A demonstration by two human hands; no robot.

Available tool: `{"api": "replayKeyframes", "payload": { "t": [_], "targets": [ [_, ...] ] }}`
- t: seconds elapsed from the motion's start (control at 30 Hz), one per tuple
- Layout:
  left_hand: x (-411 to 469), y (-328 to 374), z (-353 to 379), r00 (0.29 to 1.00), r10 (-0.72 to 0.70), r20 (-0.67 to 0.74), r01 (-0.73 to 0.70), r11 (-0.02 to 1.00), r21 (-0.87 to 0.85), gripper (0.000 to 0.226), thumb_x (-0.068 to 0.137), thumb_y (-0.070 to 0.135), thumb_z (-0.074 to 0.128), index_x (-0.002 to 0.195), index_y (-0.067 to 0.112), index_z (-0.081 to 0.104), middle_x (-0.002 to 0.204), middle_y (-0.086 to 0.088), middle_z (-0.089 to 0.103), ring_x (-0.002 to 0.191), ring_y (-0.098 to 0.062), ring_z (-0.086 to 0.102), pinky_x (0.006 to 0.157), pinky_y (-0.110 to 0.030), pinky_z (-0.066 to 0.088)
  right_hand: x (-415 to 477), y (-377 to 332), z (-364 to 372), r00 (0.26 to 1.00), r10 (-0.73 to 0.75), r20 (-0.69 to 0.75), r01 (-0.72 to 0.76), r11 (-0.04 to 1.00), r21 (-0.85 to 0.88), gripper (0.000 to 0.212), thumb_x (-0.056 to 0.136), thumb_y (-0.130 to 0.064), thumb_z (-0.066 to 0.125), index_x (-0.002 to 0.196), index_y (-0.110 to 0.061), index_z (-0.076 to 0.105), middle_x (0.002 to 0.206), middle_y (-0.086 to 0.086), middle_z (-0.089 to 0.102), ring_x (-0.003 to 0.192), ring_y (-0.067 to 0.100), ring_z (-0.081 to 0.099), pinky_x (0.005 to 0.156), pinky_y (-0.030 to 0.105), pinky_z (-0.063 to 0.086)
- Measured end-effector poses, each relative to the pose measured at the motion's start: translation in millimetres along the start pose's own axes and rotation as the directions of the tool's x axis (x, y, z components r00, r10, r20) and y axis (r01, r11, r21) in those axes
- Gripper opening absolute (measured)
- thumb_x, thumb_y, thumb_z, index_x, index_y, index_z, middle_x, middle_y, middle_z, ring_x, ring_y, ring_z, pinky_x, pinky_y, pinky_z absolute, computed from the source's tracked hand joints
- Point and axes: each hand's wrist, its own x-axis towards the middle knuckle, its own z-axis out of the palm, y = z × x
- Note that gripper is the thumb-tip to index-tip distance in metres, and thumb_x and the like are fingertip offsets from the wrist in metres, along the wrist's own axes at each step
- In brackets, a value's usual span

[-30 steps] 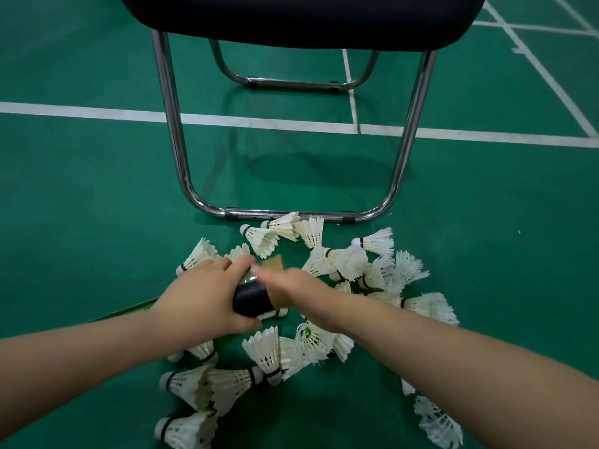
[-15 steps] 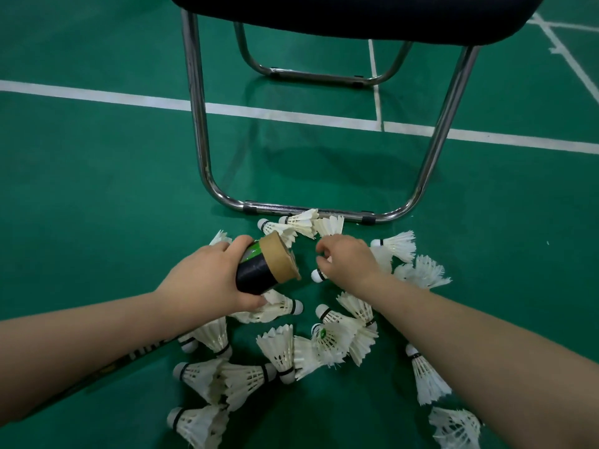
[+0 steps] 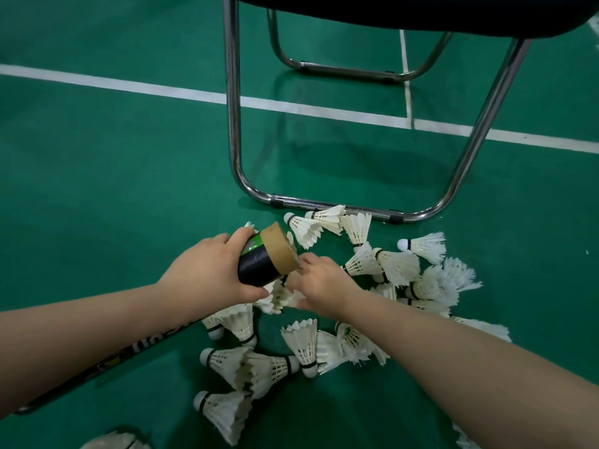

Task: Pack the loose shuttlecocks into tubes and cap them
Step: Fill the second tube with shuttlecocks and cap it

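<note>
Reaching in from the bottom of the head view, both bare arms stretch forward and meet in the middle, low over the green floor (image 3: 113, 189). The left hand (image 3: 207, 277) is wrapped round a black tube (image 3: 256, 267), with its fingers curled tight on it. It holds the tube off the floor, tipped so the brown open end points up and to the right. The right hand (image 3: 321, 283) is right next to that open end. Its fingers (image 3: 306, 261) are bent in, and their tips are at the brown rim. White feathers poke out just under this hand, but I cannot tell if the hand holds them or if they lie on the floor.

Loose shuttlecocks (image 3: 398, 264) lie in a messy pile under and around both hands, mostly to the right and toward the bottom. Many touch each other. A racket (image 3: 136, 348) lies on the floor under the left arm. Just past the pile stands a chair (image 3: 232, 124) with shiny metal legs, and its low front bar is just beside the farthest shuttlecocks. Wide green floor lies to the left of the hands, crossed farther off by a white line (image 3: 129, 85).
</note>
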Motion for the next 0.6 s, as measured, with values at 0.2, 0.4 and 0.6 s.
{"api": "replayKeyframes", "payload": {
  "t": [0.2,0.4,0.6],
  "targets": [
    [-6,-10,-2,1.0,-0.015,0.003,0.015,1.0,-0.005,0.081,0.062,0.065,0.068,0.127,0.034,0.032,0.101,0.005,0.057,0.089,-0.016,0.055,0.073,-0.03,0.049,-8,15,-13,0.901,0.428,-0.07,-0.384,0.863,0.329,0.024,0.089,-0.047,0.049,0.079,-0.027,0.056,0.086,-0.004,0.057,0.091,0.015,0.048,0.089,0.035,0.039],
    [-8,-10,-1,0.999,-0.025,0.04,0.025,1.0,0.009,0.081,0.062,0.064,0.068,0.126,0.033,0.031,0.099,0.005,0.055,0.086,-0.017,0.054,0.07,-0.029,0.047,-6,2,-46,0.516,0.805,-0.293,-0.073,0.382,0.921,0.034,0.094,-0.024,0.05,0.063,-0.013,0.047,0.058,-0.003,0.041,0.055,0.007,0.036,0.058,0.026,0.034],
    [-6,-6,0,0.999,-0.014,0.037,0.014,1.0,-0.006,0.081,0.061,0.063,0.069,0.126,0.033,0.032,0.097,0.006,0.054,0.084,-0.016,0.053,0.066,-0.029,0.044,5,-45,-69,0.75,0.648,-0.13,-0.044,0.244,0.969,0.037,0.097,-0.03,0.045,0.065,-0.012,0.053,0.063,-0.004,0.048,0.058,0.004,0.041,0.056,0.022,0.034]
  ]
}}
